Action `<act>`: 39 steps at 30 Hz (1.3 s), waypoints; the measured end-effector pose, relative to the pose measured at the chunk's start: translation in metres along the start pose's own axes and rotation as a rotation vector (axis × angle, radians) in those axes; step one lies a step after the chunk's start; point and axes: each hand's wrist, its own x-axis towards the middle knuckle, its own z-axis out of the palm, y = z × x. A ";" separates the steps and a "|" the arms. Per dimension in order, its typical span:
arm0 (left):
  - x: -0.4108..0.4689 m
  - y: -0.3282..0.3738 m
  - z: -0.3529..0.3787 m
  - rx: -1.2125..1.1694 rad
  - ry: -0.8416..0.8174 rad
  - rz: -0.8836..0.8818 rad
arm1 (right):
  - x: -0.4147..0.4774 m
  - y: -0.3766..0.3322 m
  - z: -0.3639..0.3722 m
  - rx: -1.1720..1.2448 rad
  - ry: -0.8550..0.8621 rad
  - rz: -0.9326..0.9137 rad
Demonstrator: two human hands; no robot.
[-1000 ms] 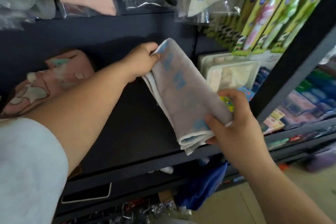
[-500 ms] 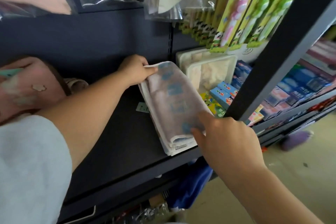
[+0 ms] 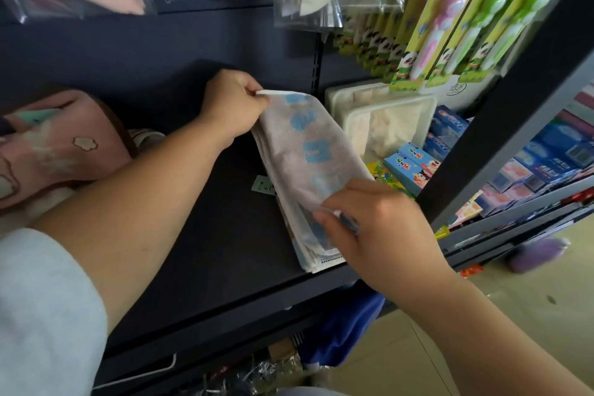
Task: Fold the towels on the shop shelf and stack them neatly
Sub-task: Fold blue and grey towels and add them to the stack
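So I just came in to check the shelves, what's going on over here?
A person is tidying towels on the dark shop shelf. Both hands hold a folded grey towel with blue marks: the left hand has a grip on its far end, the right hand on its near end. Its near end sits over a small stack of folded towels at the shelf's front edge. A pink towel lies further left.

Lowered from mid-air a second ago onto the stack at the shelf front: folded towel. Shifted since half a second ago from flat on top to pinching the 5 o'clock end: right hand. Raised slightly at 11 o'clock: left hand.
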 end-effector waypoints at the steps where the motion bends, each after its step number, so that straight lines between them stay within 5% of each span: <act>1: 0.001 -0.001 -0.003 -0.013 0.016 -0.018 | 0.001 0.000 -0.003 0.021 0.049 -0.015; 4: -0.002 -0.008 -0.006 0.040 0.023 -0.052 | -0.001 -0.002 -0.007 -0.033 0.018 -0.038; 9: -0.017 -0.024 0.008 0.133 -0.086 -0.031 | -0.005 -0.004 -0.002 -0.170 -0.346 0.031; 13: -0.019 -0.027 0.010 0.176 -0.057 0.007 | 0.003 -0.007 -0.002 -0.123 -0.204 0.068; 17: -0.022 -0.010 0.014 0.356 -0.035 0.341 | 0.027 -0.012 0.006 -0.291 -0.337 0.103; 20: -0.030 0.013 0.025 0.442 -0.327 0.502 | 0.036 -0.002 0.020 -0.351 -0.521 0.183; 25: -0.036 0.013 0.038 0.740 -0.692 0.393 | 0.033 0.006 0.031 -0.333 -0.614 0.254; 39: -0.043 0.002 0.028 0.789 -0.657 0.344 | 0.037 0.005 0.024 -0.326 -0.689 0.227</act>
